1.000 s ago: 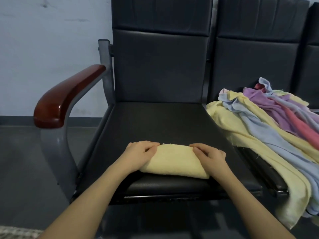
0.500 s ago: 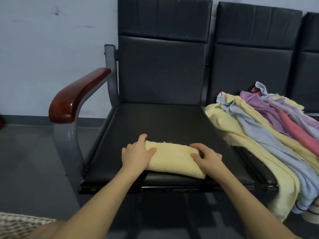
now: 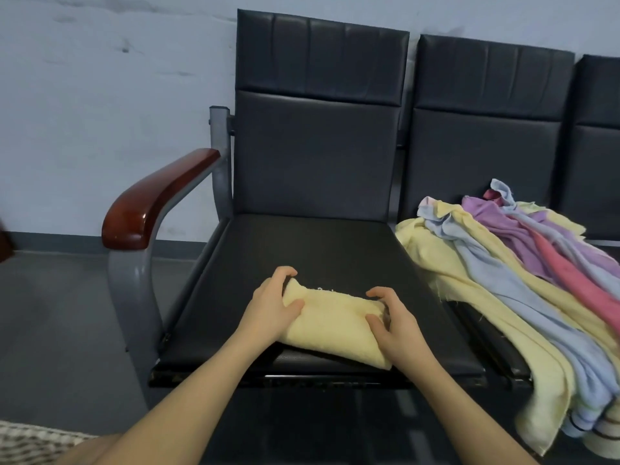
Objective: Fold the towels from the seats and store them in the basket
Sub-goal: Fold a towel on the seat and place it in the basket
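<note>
The folded yellow towel is lying at the front edge of the seat. The left hand and right hand are gripping its 2 ends.

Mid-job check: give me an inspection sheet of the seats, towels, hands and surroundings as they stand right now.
Surface: black seat, folded towel near its front edge.
Job's things: folded yellow towel on the seat; unfolded towel pile on the next seat, spilling over its front; basket not identifiable.
Clutter: nothing seen.
Grippers: left hand and right hand grip the towel's ends, fingers curled.
Cables: nothing seen.
Surroundings: wooden armrest, pale wall, grey floor.
</note>
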A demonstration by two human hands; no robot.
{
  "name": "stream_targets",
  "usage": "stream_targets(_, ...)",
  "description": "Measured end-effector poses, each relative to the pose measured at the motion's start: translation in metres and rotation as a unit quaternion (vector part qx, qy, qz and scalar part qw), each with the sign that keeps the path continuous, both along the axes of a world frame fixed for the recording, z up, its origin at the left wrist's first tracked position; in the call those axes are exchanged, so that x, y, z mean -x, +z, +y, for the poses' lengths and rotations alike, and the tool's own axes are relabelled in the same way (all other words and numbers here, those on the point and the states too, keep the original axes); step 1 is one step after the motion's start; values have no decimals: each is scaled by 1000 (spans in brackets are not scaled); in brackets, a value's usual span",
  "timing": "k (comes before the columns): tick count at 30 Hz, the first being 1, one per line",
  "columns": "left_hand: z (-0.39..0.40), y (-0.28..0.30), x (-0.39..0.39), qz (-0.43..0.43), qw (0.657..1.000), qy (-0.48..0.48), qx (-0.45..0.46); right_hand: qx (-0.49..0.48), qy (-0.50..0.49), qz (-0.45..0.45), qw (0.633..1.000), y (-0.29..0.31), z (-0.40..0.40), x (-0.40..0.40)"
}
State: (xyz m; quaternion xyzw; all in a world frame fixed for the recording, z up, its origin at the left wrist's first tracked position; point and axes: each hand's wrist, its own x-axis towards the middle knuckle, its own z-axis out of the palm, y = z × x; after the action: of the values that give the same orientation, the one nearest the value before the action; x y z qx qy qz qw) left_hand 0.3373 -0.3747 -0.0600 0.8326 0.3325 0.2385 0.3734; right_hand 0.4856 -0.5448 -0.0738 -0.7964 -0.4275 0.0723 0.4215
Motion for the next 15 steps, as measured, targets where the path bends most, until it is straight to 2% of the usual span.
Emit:
stream_targets(2,-4,9,5,-37,999,14,-9,-30,5,-9,1000,4,-2,2)
stream_targets(6,-8,32,26,-79,991,54,-97,-85,34,-20,996,16,6,15)
stream_targets(11,-1,63,64,-85,974,132,-166,-196,80,-49,976,50,36,50)
stream_targets(15,13,89,105,-84,952,194,-221,-249,124,-62,958,76,69,88)
